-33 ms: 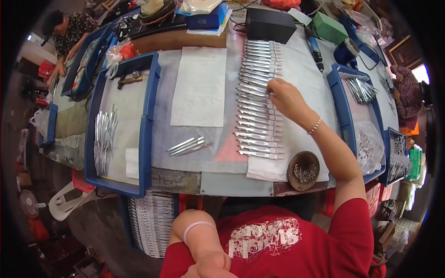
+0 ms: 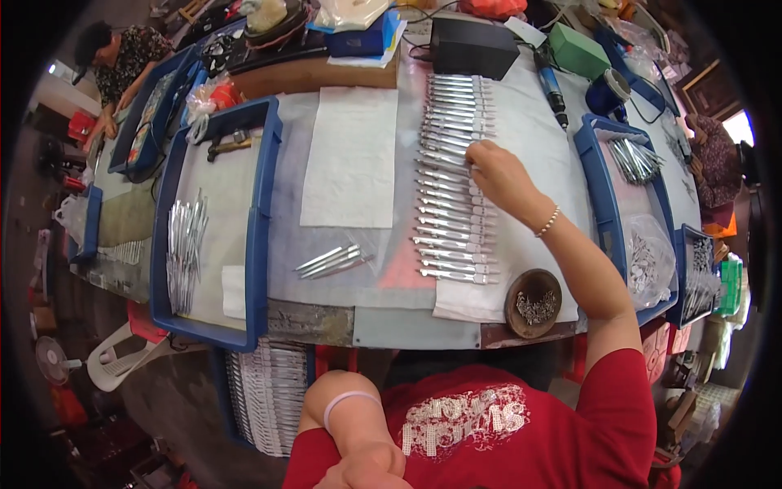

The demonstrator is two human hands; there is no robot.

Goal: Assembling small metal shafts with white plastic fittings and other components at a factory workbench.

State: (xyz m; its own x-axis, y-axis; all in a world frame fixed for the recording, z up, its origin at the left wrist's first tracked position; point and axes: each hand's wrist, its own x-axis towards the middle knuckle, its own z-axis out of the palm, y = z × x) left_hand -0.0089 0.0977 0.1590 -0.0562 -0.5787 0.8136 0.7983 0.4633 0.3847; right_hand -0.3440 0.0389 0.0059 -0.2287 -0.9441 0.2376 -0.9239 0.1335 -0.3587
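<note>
Slim silver pen-like metal tools lie side by side in a long row on the white-covered table, their pointed ends to the left. Over the right ends of the row's middle part is my right hand, thumb and fingers pinched together. What sits between the fingertips is hidden. A round brown bowl of tiny metal pieces stands at the near end of the row. My left arm is bent close to my body, with a pale band round it; my left hand is at the lower edge, its fingers not readable.
Left, a blue tray holds silver rods and a hammer. Several rods lie near a white sheet. Another blue tray stands right; a black box stands behind. Other people sit at both far sides.
My right hand has shifted slightly toward me and to the left along the row, still pinched. The left arm looks the same. The whole view has tilted a little.
</note>
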